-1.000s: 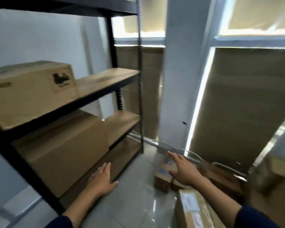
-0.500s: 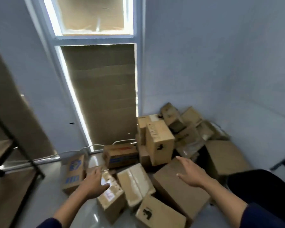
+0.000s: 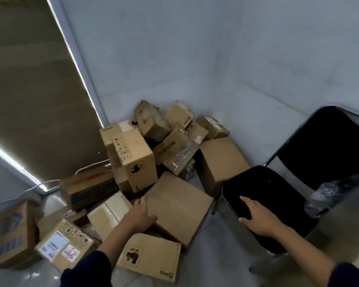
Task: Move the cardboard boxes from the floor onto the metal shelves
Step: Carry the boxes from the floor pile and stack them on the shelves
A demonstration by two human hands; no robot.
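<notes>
On the floor in the room corner, a pile of cardboard boxes (image 3: 153,158). Left hand (image 3: 142,214) rests on the left edge of a large plain box (image 3: 178,206) at the pile's front, fingers curled over its edge. Right hand (image 3: 255,218) is well right of that box, fingers spread and relaxed, holding nothing, over the black chair (image 3: 278,195) seat. PICO box (image 3: 151,255) lies just below the left hand.
</notes>
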